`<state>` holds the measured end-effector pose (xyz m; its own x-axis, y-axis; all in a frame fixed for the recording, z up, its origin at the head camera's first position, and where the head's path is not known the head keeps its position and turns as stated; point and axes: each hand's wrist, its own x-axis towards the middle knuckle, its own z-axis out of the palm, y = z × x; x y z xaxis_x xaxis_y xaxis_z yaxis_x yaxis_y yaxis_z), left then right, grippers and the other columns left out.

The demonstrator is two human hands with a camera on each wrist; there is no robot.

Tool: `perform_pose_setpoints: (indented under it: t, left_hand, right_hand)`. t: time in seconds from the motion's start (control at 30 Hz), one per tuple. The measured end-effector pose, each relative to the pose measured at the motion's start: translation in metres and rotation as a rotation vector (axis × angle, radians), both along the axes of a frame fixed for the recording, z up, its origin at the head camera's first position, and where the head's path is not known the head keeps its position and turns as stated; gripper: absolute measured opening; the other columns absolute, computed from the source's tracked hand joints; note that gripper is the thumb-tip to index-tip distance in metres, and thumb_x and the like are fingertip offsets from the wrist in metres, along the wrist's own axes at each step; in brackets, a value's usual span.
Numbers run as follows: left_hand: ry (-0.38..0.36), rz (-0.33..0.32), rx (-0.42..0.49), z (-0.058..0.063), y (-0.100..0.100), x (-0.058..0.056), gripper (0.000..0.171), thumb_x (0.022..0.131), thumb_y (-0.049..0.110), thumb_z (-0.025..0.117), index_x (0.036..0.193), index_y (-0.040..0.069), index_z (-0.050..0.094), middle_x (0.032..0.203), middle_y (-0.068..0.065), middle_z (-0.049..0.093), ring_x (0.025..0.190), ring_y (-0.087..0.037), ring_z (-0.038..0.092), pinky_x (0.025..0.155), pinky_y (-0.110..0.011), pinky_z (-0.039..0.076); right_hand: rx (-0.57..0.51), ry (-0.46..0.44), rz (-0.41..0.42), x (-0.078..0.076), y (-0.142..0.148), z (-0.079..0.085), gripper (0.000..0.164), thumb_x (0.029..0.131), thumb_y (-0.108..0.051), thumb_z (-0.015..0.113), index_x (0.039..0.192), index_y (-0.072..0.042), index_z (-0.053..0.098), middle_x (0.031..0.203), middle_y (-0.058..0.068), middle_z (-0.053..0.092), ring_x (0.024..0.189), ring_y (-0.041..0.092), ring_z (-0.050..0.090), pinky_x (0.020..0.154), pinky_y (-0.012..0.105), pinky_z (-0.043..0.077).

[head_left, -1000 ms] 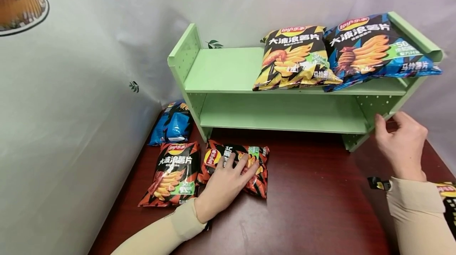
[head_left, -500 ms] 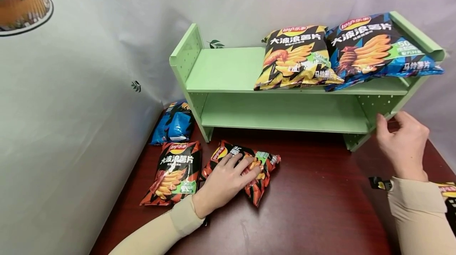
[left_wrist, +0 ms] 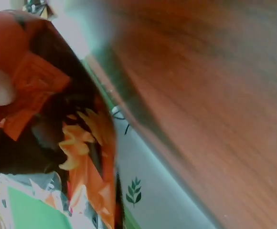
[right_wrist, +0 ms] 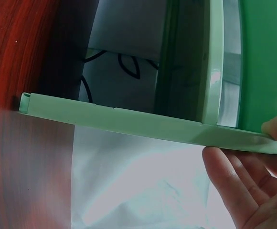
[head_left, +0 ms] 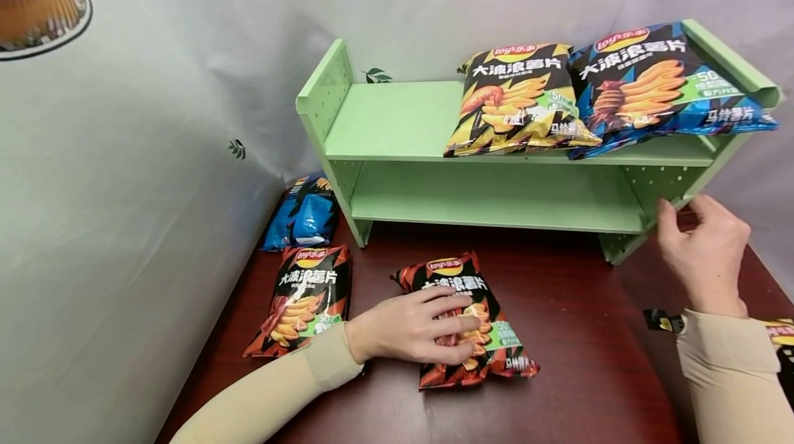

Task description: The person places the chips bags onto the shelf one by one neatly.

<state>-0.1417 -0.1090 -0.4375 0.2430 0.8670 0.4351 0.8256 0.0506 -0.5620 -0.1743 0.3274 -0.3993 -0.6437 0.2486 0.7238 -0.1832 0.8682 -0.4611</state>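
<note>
My left hand [head_left: 412, 327] lies across a red-and-black bag of potato chips [head_left: 496, 344], its fingers stretched over the front. That bag rests on the dark red table with its logo end pointing to the shelf. In the left wrist view a finger [left_wrist: 2, 88] presses the glossy bag [left_wrist: 52, 109]. Farther right, my right hand [head_left: 707, 251] pinches the front edge of the side panel of a green shelf [head_left: 496, 192]. The right wrist view shows the thumb on one face of that panel [right_wrist: 129, 121] and the other fingers on the opposite face.
A second red chip bag [head_left: 304, 299] lies left of my left hand, with a blue bag [head_left: 304, 216] behind it. On the top shelf a yellow bag [head_left: 521, 99] and a blue bag [head_left: 657, 85] lean side by side. Another bag [head_left: 783, 347] shows partly at the right edge.
Under my left hand the red bag has turned from lying sideways to logo end toward the shelf, and has slid right and nearer. My right hand stays at the shelf panel.
</note>
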Motion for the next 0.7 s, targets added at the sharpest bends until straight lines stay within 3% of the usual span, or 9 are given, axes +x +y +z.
perform_pose_setpoints:
  t: [0.1,0.17,0.27,0.47,0.6,0.7]
  left_hand:
    - [-0.002,-0.045,-0.028,-0.003,0.004,-0.001,0.017,0.104,0.028,0.057,0.119,0.030,0.065,0.131,0.000,0.070,0.123,-0.028,0.069,0.106,-0.045,0.054]
    - [-0.029,-0.036,-0.058,-0.006,0.005,0.000,0.016,0.106,0.028,0.054,0.117,0.031,0.065,0.132,0.001,0.070,0.125,-0.028,0.067,0.109,-0.045,0.053]
    - [-0.077,0.023,-0.111,-0.008,0.004,0.002,0.018,0.109,0.029,0.049,0.116,0.031,0.065,0.135,0.003,0.068,0.130,-0.027,0.064,0.113,-0.044,0.050]
    - [-0.170,0.217,-0.289,-0.004,-0.003,0.013,0.028,0.112,0.029,0.036,0.126,0.030,0.061,0.147,0.002,0.059,0.144,-0.026,0.052,0.121,-0.046,0.040]
    - [-0.287,0.297,-0.352,0.003,-0.006,0.021,0.024,0.108,0.028,0.049,0.130,0.029,0.057,0.154,0.001,0.052,0.151,-0.026,0.042,0.124,-0.046,0.035]
    - [-0.401,0.295,-0.369,0.010,-0.008,0.028,0.045,0.093,0.032,0.065,0.136,0.028,0.055,0.156,0.000,0.048,0.153,-0.027,0.038,0.126,-0.046,0.031]
  right_hand:
    - [0.001,0.001,0.000,0.000,0.000,0.000,0.029,0.093,-0.019,0.064,0.092,0.009,0.070,0.083,0.030,0.069,0.079,-0.035,0.028,0.060,0.019,0.027]
    - [0.001,0.002,-0.001,0.000,0.000,0.000,0.029,0.093,-0.019,0.064,0.092,0.009,0.070,0.083,0.030,0.069,0.079,-0.035,0.028,0.060,0.020,0.027]
    - [0.000,0.001,-0.003,0.000,0.000,0.000,0.029,0.093,-0.019,0.064,0.091,0.009,0.070,0.083,0.030,0.069,0.079,-0.034,0.028,0.060,0.021,0.027]
    - [-0.003,-0.005,-0.005,0.000,-0.002,0.001,0.029,0.094,-0.019,0.064,0.092,0.009,0.070,0.084,0.030,0.069,0.078,-0.034,0.027,0.060,0.021,0.027]
    - [-0.009,-0.005,-0.007,0.000,-0.002,0.001,0.029,0.094,-0.019,0.064,0.092,0.010,0.070,0.083,0.031,0.069,0.078,-0.034,0.027,0.061,0.018,0.026]
    - [-0.012,-0.009,-0.008,0.000,-0.001,0.000,0.029,0.094,-0.019,0.064,0.092,0.010,0.070,0.084,0.031,0.069,0.078,-0.034,0.027,0.063,0.011,0.023]
